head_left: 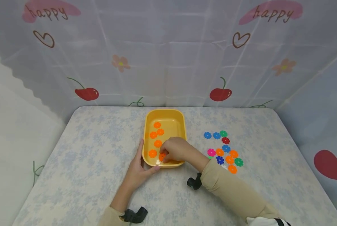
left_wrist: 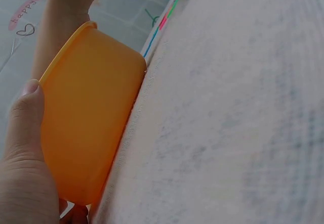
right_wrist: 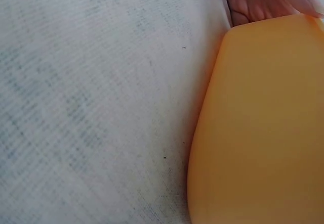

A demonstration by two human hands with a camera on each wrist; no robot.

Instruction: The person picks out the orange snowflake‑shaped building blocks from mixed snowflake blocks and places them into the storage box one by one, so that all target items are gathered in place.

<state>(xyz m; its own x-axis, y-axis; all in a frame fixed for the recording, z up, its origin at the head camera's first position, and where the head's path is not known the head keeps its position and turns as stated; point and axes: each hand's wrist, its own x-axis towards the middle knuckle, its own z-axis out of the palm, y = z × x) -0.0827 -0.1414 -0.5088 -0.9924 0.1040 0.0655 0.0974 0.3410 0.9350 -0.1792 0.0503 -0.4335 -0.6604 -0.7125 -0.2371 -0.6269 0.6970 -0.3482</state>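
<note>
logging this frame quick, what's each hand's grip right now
Left hand: holding the yellow tray at its near left corner.
Right hand: curled at an orange flower-shaped disc in the tray; whether it's pinched cannot be told.

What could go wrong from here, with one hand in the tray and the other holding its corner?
The right hand works at an orange disc in the yellow tray, so it could nudge the neighbouring disc. In the head view, the right sleeve lies close beside the dark blue disc; it might drag that if the arm swings. The left hand steadies only the near left corner, so a push inside might swivel the tray.
</note>
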